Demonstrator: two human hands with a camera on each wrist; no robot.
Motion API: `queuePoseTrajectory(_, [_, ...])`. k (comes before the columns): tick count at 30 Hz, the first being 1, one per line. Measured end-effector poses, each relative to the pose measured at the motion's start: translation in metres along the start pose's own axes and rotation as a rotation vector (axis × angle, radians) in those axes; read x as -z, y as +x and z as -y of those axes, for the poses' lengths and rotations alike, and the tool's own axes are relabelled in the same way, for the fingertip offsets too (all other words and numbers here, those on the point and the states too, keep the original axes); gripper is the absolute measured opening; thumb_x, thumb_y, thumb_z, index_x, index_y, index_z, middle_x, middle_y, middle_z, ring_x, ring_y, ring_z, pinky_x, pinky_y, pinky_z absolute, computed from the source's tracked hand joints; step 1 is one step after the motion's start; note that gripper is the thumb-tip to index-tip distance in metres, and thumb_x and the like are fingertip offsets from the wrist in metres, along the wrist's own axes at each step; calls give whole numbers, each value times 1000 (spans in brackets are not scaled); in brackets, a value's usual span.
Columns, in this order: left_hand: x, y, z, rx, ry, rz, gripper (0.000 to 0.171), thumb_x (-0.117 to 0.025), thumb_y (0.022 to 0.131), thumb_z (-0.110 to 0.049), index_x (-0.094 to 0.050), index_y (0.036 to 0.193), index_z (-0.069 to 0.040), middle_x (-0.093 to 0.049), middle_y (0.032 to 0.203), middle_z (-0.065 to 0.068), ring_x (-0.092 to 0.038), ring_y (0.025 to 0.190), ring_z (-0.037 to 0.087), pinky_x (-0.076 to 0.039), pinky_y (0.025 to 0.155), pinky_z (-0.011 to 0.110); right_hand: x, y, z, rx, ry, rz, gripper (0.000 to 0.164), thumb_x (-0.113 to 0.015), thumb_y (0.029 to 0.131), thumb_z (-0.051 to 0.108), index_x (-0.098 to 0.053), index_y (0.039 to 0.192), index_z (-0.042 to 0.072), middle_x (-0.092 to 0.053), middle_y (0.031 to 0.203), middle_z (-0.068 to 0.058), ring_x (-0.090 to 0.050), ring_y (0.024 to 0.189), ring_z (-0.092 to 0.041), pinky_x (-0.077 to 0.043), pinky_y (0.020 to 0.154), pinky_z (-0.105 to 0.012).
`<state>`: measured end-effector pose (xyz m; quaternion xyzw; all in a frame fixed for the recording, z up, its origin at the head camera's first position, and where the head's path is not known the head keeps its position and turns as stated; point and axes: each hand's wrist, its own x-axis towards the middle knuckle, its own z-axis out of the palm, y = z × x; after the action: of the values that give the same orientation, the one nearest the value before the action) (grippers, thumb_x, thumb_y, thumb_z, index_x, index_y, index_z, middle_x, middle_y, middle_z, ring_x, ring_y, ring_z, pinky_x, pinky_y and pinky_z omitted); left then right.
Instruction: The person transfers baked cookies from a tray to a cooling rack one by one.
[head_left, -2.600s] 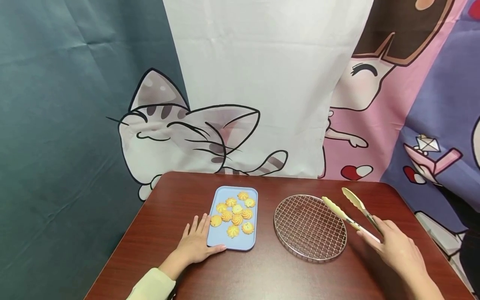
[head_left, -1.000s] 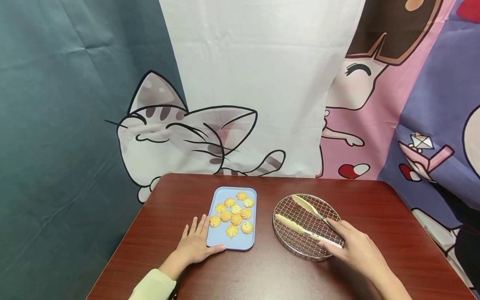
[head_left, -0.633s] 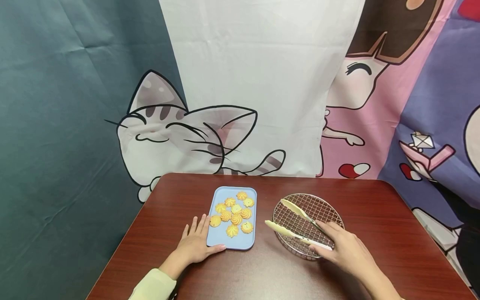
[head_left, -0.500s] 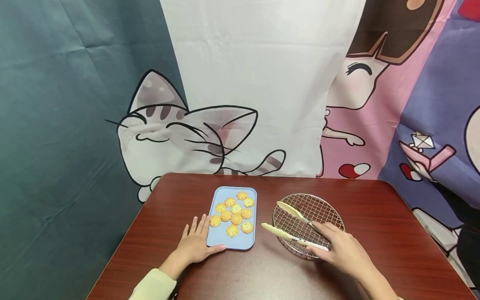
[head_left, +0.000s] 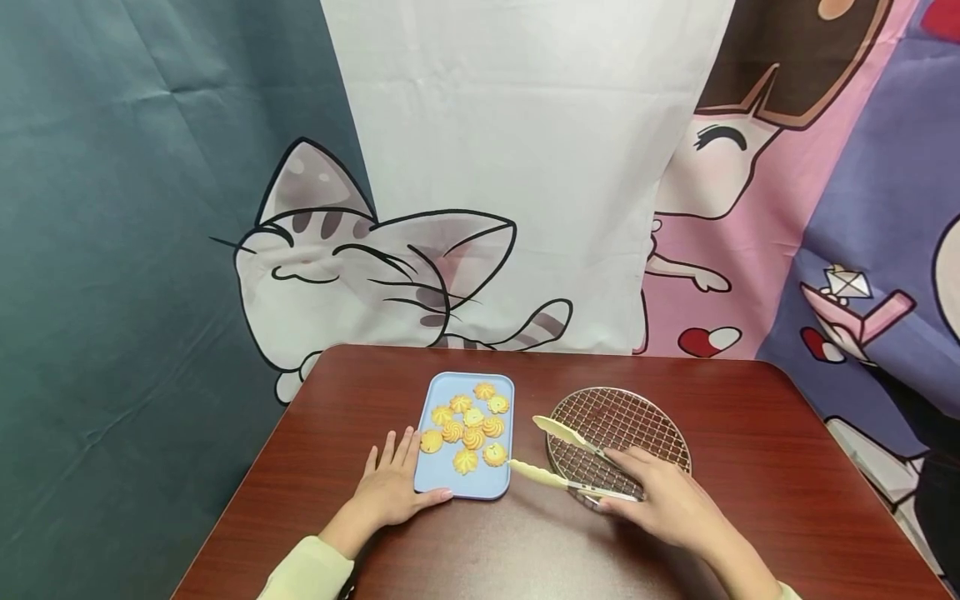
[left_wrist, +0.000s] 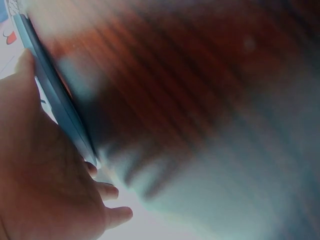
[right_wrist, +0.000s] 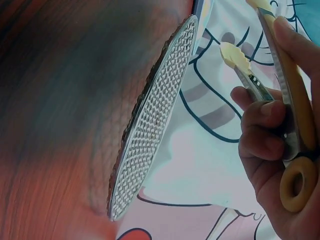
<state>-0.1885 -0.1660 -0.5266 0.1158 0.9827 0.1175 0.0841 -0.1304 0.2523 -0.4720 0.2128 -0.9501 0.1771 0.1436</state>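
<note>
My left hand lies with spread, straight fingers against the left side of a light blue tray, thumb along its front edge. Several golden piped cookies sit on the tray. My right hand holds a pair of tongs with cream scalloped tips, arms spread apart. The nearer tip reaches the tray's right edge; the farther one overlaps the left rim of a round wire rack. In the right wrist view, fingers curl round the tongs' handles, and nothing shows between the tips.
The tray and rack stand side by side on a dark red-brown wooden table. A printed cloth backdrop with a cartoon cat hangs behind the table's far edge.
My right hand has carried the spread tongs leftward, from the rack's right side across it to the tray's right edge. The left hand, tray and cookies have stayed in place.
</note>
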Motion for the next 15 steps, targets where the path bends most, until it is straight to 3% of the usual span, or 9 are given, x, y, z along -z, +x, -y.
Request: queuePoseTrajectory(15, [1, 0, -1, -11, 26, -9, 117, -51, 82, -85, -21, 162, -5, -18, 168, 16, -12, 154, 43, -10, 120, 64, -11, 12, 9, 54, -21, 45, 66, -83, 78, 53, -70, 130, 13, -70, 121, -4, -72, 100, -21, -59, 80, -43])
